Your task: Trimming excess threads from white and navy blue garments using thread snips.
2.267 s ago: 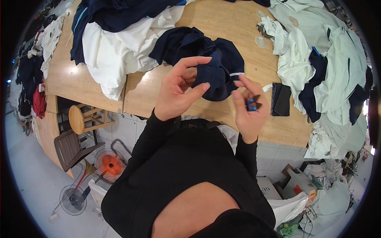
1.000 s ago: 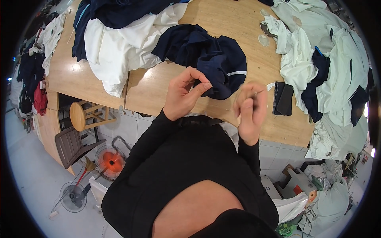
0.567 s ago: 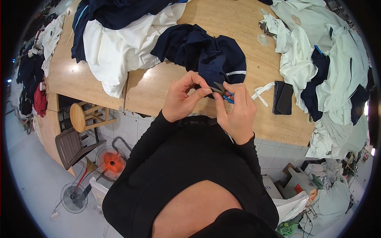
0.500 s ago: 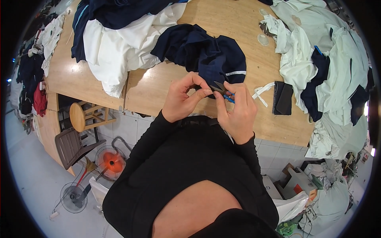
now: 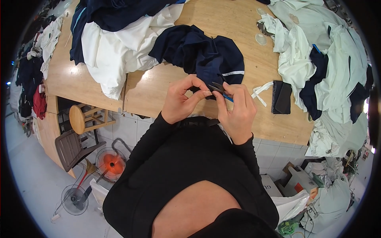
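A navy garment with a white stripe lies bunched on the table in front of me, its near part reaching down to my fingers. My left hand is closed in a pinch, thumb against forefinger, at the garment's near edge; what exactly lies between the fingertips is too small to make out, but it appears to be cloth. In my right hand are small thread snips with dark blades and a blue handle. Their blades point left, close to the left fingertips.
White garments and a navy pile cover the table's left. A black pouch and a white strip lie to the right, beside heaped pale clothes. A wooden stool and fans stand lower left.
The snips' blades look closer together than before. Both hands stay nearly in place, and the whole view has shifted slightly.
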`<state>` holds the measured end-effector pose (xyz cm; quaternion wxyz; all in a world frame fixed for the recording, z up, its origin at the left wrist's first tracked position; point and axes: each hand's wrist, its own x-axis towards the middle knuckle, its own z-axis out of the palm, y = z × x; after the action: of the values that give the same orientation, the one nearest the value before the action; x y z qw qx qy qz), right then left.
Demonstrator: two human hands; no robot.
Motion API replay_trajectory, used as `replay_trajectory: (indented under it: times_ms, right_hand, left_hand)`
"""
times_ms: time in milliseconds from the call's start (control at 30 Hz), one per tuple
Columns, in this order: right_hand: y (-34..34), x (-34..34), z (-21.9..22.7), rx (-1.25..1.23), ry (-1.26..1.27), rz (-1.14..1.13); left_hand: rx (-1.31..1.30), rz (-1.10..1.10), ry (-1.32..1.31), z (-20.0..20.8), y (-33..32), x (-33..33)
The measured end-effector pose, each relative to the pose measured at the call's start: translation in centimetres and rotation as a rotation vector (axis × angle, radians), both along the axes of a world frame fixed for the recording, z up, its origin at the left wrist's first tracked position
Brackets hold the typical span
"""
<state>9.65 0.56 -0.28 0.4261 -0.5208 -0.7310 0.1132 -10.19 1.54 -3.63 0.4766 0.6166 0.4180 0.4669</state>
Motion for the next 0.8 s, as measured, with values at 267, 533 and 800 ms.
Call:
replay_trajectory:
  times_ms: [267,533,800]
  right_hand:
    - [0.1,-0.1,-0.4,0.036,0.01,-0.013]
    - [0.3,-0.8,-0.5,0.043,0.005,-0.018]
    - [0.1,-0.5,-1.2,0.064,0.043,-0.023]
  left_hand:
    - [0.0,0.065,-0.019,0.4,0.2,0.4]
    - [-0.023,0.102,-0.027,0.2,0.1,0.5]
    - [-0.015,0.026,-0.026,0.2,0.0,0.3]
